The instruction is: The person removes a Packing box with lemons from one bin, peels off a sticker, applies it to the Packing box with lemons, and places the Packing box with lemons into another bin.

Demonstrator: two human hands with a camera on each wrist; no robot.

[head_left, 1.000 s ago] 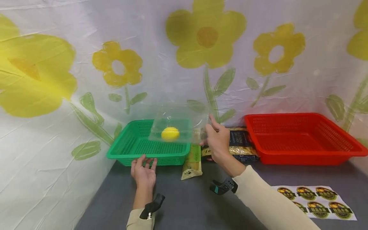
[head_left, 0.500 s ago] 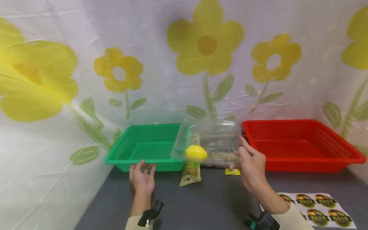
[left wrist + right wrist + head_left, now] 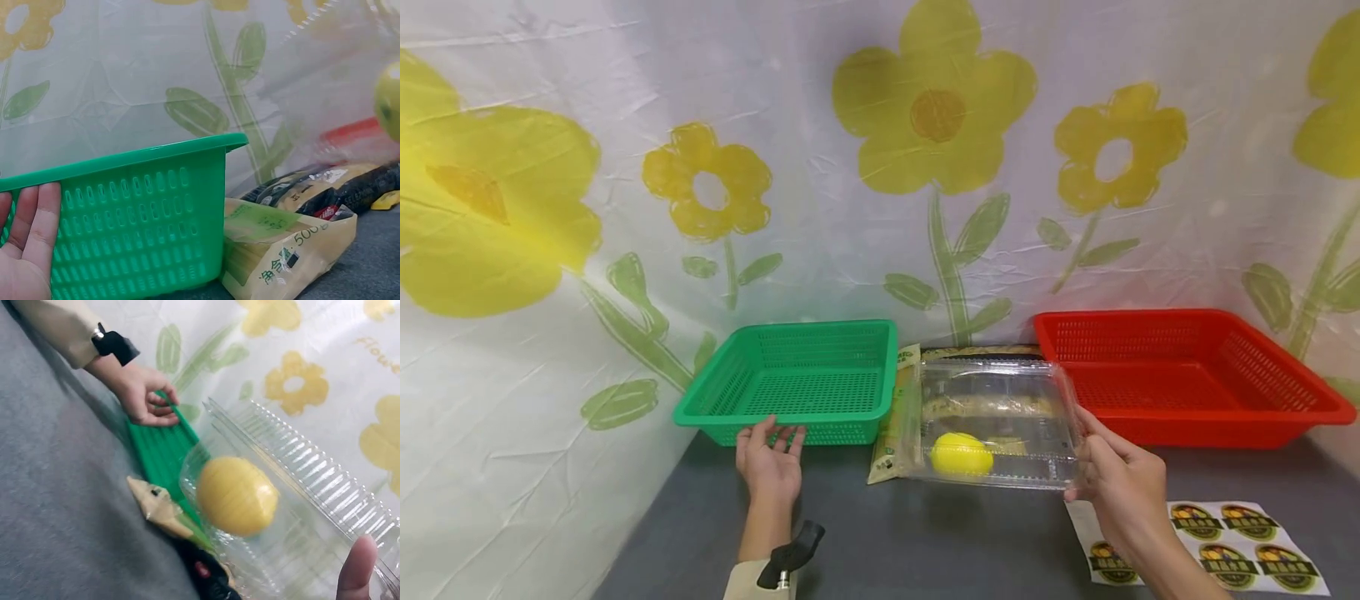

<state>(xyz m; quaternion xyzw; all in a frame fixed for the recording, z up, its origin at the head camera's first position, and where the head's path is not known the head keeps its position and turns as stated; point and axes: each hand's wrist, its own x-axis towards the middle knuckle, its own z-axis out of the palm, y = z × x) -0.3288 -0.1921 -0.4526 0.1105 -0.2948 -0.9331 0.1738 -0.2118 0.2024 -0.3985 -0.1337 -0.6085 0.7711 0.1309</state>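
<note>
My right hand (image 3: 1120,479) grips the right edge of a clear plastic clamshell box (image 3: 1000,400), thumb against its side in the right wrist view. A yellow lemon (image 3: 237,495) lies inside the box, toward its front left in the head view. The box is held up over the middle of the dark table. At the left, my left hand (image 3: 771,467) holds the front rim of a green basket (image 3: 150,219); its fingers (image 3: 40,225) lie against the wall just under the rim. No contents show in that basket.
A red basket (image 3: 1195,425) stands at the right. Between the baskets lie a pale noodle packet (image 3: 294,250) and a dark pasta bag (image 3: 312,194), partly behind the box. A small yellow packet (image 3: 386,200) lies nearby. A sticker sheet (image 3: 1232,542) is at the front right.
My right hand has carried the clear box with the lemon from over the green basket to the right and lower, toward me. My left hand has stayed at the green basket's rim.
</note>
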